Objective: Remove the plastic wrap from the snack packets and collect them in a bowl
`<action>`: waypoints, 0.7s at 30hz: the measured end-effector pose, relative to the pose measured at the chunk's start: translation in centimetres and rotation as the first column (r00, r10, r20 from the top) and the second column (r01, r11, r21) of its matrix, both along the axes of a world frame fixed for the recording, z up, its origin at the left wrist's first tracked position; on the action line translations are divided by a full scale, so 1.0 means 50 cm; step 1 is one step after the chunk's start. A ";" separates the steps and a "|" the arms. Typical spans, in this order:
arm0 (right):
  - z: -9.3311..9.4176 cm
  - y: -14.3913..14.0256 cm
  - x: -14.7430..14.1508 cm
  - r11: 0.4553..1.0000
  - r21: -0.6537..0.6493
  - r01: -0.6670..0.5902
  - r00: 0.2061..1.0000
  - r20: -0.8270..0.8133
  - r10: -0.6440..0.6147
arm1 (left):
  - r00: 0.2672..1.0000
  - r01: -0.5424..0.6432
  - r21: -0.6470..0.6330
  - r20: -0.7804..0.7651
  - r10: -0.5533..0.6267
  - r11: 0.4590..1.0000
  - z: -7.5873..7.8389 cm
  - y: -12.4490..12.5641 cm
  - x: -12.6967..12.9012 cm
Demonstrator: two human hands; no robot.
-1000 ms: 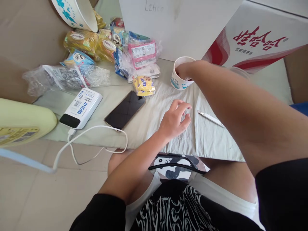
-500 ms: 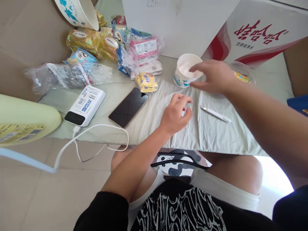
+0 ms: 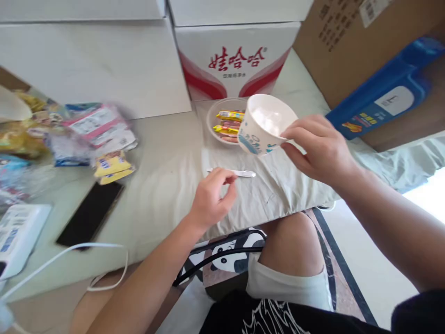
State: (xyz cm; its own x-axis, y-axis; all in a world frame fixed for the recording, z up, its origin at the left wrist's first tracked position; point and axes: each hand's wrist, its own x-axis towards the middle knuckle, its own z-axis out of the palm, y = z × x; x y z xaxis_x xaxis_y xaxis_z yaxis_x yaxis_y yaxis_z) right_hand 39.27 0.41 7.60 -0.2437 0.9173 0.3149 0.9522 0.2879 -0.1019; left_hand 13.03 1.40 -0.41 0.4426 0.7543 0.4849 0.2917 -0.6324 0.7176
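My right hand (image 3: 318, 146) pinches the rim of a white paper bowl (image 3: 259, 139) with blue print. Tilted, the bowl is held up over the cloth; its inside is white, and I see nothing in it. Behind it, partly covered, stands a round clear plastic container (image 3: 210, 121) with several yellow-wrapped snack sticks (image 3: 227, 130). My left hand (image 3: 213, 197) is empty, its fingers loosely bent and the thumb apart from the index finger. Just beyond those fingers lies a slim white utility knife (image 3: 246, 174), its left end close to the knuckles.
A phone (image 3: 89, 215), a white power bank (image 3: 21, 232) with cable and yellow packets (image 3: 113, 164) lie at left, beside bagged snacks (image 3: 79, 134). White cartons (image 3: 93, 69) and a red-and-white box (image 3: 239, 60) line the back. A blue bottle (image 3: 385, 93) is at right.
My right hand has taken hold of the paper bowl's rim, lifted it and moved it rightward, in front of the clear container. My left hand has shifted toward the knife. The view has turned right.
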 end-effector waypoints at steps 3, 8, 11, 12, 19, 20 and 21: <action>-0.036 -0.014 0.143 0.962 0.092 0.255 0.966 0.026 -0.259 | 0.979 0.183 -0.075 -0.080 -0.189 0.980 0.017 0.052 0.188; -0.098 0.074 0.278 0.880 -0.145 0.451 0.891 0.129 -0.436 | 0.917 0.154 -0.096 -0.358 -0.178 0.984 -0.027 0.172 0.424; -0.109 0.180 0.315 0.824 -0.162 0.543 0.839 0.145 -0.524 | 0.870 0.157 -0.037 -0.467 -0.156 0.987 -0.073 0.217 0.464; -0.109 0.220 0.323 0.818 -0.153 0.554 0.832 0.129 -0.540 | 0.854 0.171 -0.024 -0.494 -0.161 0.985 -0.087 0.223 0.465; -0.115 0.413 0.321 0.786 -0.334 0.520 0.846 0.080 -0.526 | 0.844 0.226 0.055 -0.510 -0.167 0.973 -0.127 0.219 0.455; -0.121 0.408 0.312 0.792 -0.370 0.486 0.865 0.075 -0.496 | 0.840 0.227 0.036 -0.513 -0.177 0.973 -0.125 0.220 0.457; -0.128 0.394 0.302 0.801 -0.392 0.453 0.883 0.069 -0.465 | 0.835 0.231 0.006 -0.514 -0.195 0.973 -0.123 0.222 0.458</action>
